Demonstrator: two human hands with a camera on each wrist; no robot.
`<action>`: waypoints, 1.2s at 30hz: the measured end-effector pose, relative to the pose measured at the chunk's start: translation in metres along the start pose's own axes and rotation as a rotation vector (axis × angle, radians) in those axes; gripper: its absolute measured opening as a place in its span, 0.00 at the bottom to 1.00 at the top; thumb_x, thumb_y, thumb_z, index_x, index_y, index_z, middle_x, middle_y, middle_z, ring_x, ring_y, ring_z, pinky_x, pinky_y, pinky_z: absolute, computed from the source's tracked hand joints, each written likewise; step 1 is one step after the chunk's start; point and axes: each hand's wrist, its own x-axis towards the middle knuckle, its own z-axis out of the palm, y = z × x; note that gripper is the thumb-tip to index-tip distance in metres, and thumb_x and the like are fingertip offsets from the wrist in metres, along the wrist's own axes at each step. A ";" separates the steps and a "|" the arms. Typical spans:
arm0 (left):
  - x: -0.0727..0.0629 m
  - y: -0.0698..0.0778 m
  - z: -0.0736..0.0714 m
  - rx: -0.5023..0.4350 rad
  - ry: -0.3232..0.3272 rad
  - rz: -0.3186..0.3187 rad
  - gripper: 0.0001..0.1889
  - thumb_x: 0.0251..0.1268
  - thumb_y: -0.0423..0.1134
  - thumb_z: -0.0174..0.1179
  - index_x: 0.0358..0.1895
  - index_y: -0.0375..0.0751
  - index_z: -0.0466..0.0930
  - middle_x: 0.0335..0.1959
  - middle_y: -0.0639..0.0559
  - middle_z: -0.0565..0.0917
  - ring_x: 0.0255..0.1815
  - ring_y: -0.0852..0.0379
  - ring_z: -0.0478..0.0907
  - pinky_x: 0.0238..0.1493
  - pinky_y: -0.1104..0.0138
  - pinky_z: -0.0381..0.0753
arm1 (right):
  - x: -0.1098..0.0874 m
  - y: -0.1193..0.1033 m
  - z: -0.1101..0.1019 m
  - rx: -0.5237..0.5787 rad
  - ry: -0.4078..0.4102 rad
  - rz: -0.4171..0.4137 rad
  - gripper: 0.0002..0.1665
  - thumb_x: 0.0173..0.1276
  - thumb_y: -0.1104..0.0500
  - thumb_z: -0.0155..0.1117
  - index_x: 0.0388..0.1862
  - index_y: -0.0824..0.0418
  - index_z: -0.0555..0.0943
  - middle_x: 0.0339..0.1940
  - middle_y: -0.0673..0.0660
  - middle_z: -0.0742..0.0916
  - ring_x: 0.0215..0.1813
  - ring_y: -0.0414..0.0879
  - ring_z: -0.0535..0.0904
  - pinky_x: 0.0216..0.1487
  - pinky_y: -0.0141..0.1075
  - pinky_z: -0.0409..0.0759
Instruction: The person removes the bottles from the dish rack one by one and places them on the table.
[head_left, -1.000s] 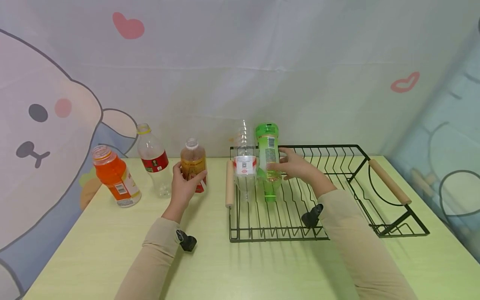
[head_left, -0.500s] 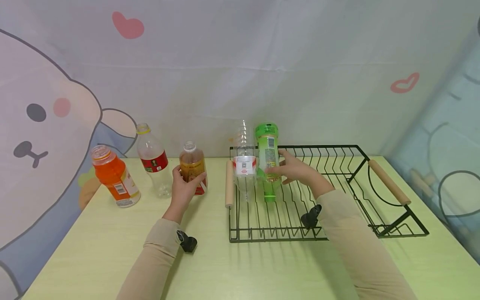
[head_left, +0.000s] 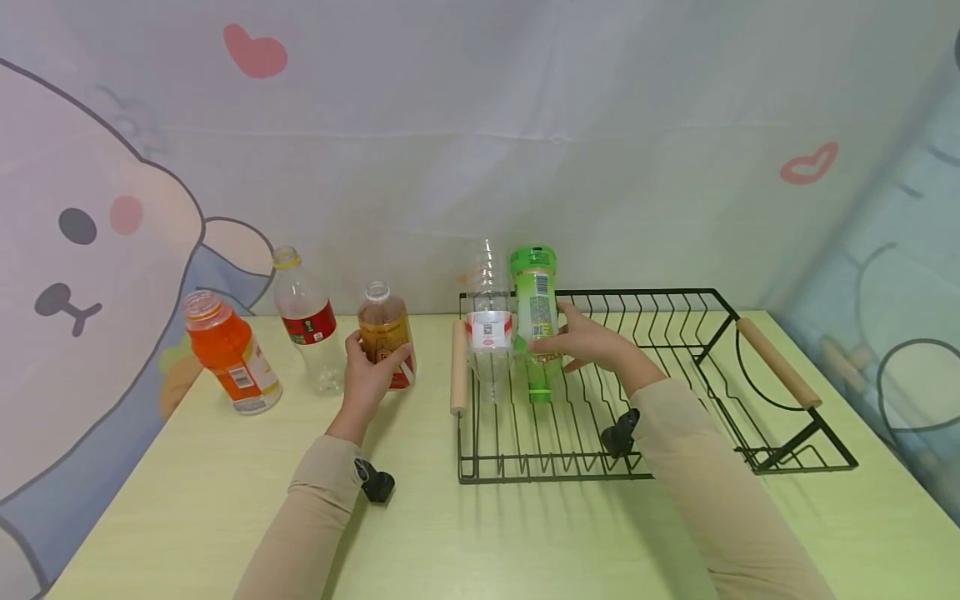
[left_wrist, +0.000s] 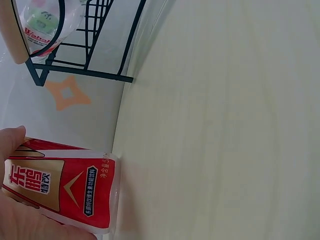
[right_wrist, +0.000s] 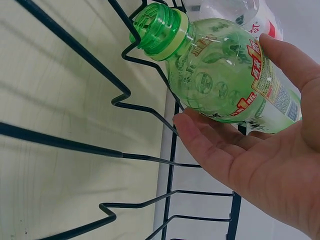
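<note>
In the head view my left hand [head_left: 367, 375] grips a red-and-gold labelled plastic bottle [head_left: 386, 333], upright and uncapped, at the table's back. Its lower label [left_wrist: 65, 185] fills the lower left of the left wrist view. My right hand [head_left: 592, 337] holds a green plastic bottle [head_left: 536, 308] that leans neck-down in the black wire rack [head_left: 525, 481]. Thumb and fingers lie on either side of this green bottle [right_wrist: 220, 75] in the right wrist view. Beside it a clear bottle [head_left: 491, 333] with a white-and-red label also stands neck-down in the rack.
An orange bottle [head_left: 232, 354] and a clear bottle with a red label [head_left: 310, 325] stand uncapped at the table's left. The rack has wooden handles, left [head_left: 459, 367] and right [head_left: 778, 362]. A printed cloth [head_left: 637, 167] hangs behind the table.
The red-and-gold bottle has shifted very slightly left and toward me in my left hand. My right hand has slid slightly down along the green bottle, which stays in place.
</note>
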 end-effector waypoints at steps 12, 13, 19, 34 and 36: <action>0.000 0.000 -0.003 0.005 -0.011 0.010 0.48 0.63 0.49 0.63 0.76 0.44 0.38 0.73 0.38 0.56 0.73 0.43 0.56 0.73 0.51 0.55 | -0.001 -0.004 0.000 0.017 0.016 -0.007 0.57 0.66 0.51 0.65 0.78 0.60 0.37 0.61 0.69 0.73 0.59 0.62 0.75 0.52 0.52 0.80; 0.000 0.000 -0.003 0.007 -0.012 0.014 0.48 0.63 0.49 0.63 0.76 0.45 0.37 0.73 0.38 0.56 0.73 0.43 0.56 0.73 0.51 0.55 | -0.001 -0.005 -0.001 0.021 0.019 -0.006 0.57 0.66 0.51 0.65 0.78 0.60 0.37 0.61 0.69 0.73 0.59 0.62 0.75 0.52 0.52 0.80; -0.005 -0.001 -0.009 0.028 -0.037 0.051 0.53 0.61 0.48 0.65 0.77 0.47 0.32 0.74 0.37 0.54 0.74 0.41 0.54 0.72 0.49 0.57 | -0.008 -0.013 -0.007 0.080 0.025 -0.006 0.56 0.68 0.52 0.62 0.78 0.61 0.34 0.64 0.70 0.71 0.62 0.63 0.72 0.57 0.54 0.76; -0.035 0.012 -0.023 0.193 -0.031 0.189 0.54 0.60 0.47 0.66 0.78 0.44 0.34 0.76 0.36 0.50 0.76 0.40 0.48 0.70 0.42 0.55 | -0.034 -0.030 -0.030 0.074 0.062 -0.061 0.56 0.69 0.50 0.60 0.78 0.58 0.33 0.68 0.68 0.67 0.66 0.62 0.69 0.56 0.50 0.77; -0.039 0.016 -0.024 0.220 -0.030 0.217 0.53 0.59 0.47 0.67 0.77 0.43 0.35 0.75 0.36 0.51 0.76 0.40 0.49 0.69 0.41 0.56 | -0.040 -0.032 -0.034 0.065 0.069 -0.074 0.56 0.69 0.50 0.61 0.78 0.58 0.33 0.69 0.68 0.67 0.66 0.62 0.69 0.58 0.51 0.76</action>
